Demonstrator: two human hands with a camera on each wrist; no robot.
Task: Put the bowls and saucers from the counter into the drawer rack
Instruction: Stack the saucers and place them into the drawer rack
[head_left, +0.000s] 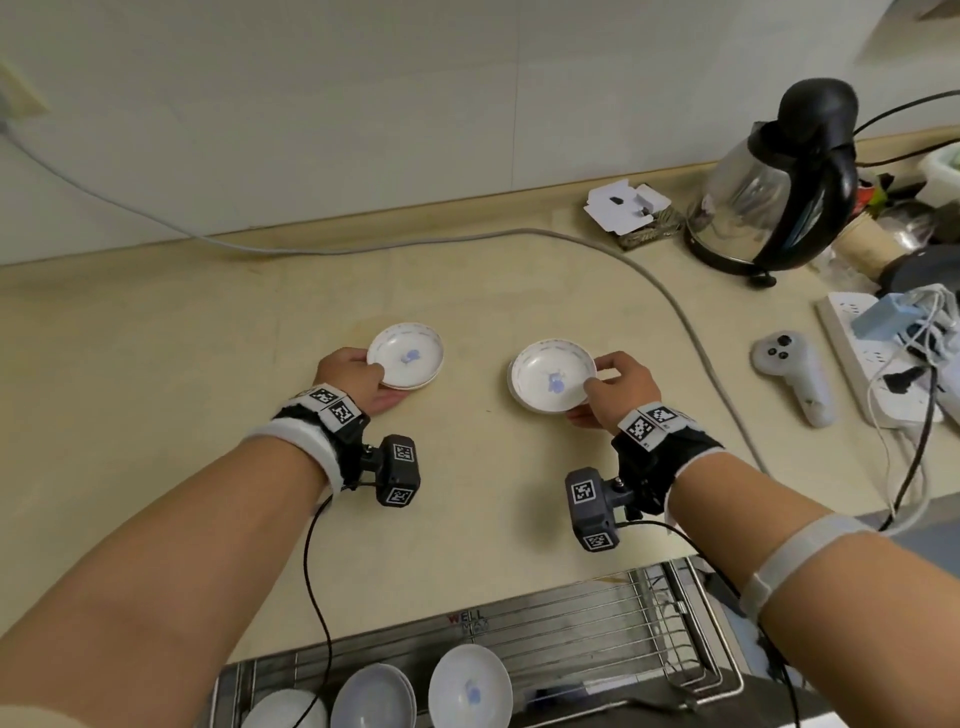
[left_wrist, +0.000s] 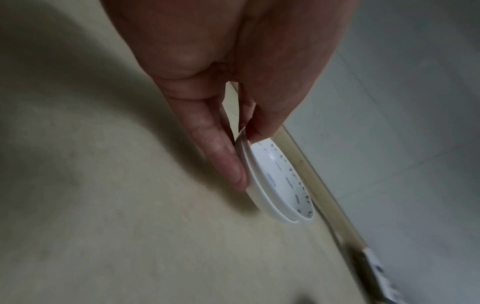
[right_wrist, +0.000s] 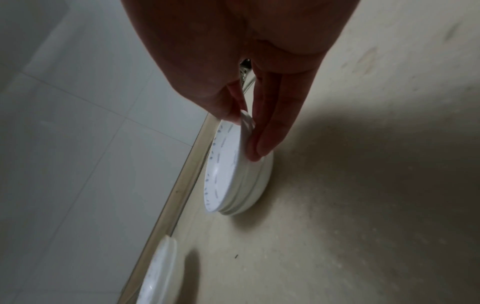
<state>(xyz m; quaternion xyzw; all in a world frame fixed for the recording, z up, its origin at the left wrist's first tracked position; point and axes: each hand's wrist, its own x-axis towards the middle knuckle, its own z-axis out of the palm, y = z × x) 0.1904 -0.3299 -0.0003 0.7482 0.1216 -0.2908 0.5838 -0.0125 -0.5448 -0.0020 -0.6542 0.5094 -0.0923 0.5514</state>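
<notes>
Two small stacks of white saucers with blue marks sit on the beige counter (head_left: 156, 364). My left hand (head_left: 387, 384) pinches the near rim of the left stack (head_left: 406, 356), with the thumb on top and fingers under the edge. In the left wrist view that hand (left_wrist: 246, 156) grips the upper of two saucers (left_wrist: 275, 181). My right hand (head_left: 589, 395) pinches the rim of the right stack (head_left: 551, 374) the same way, as the right wrist view shows of the hand (right_wrist: 246, 131) and its stack (right_wrist: 228, 170). The wire drawer rack (head_left: 571, 613) is pulled out below the counter and holds three white dishes (head_left: 470, 686).
A glass kettle (head_left: 769, 182) stands at the back right. Beside it lie folded cardboard (head_left: 628, 205), a white controller (head_left: 795, 379) and a power strip (head_left: 872, 358) with plugs. A grey cable (head_left: 649, 275) curves across the counter behind and to the right of the saucers.
</notes>
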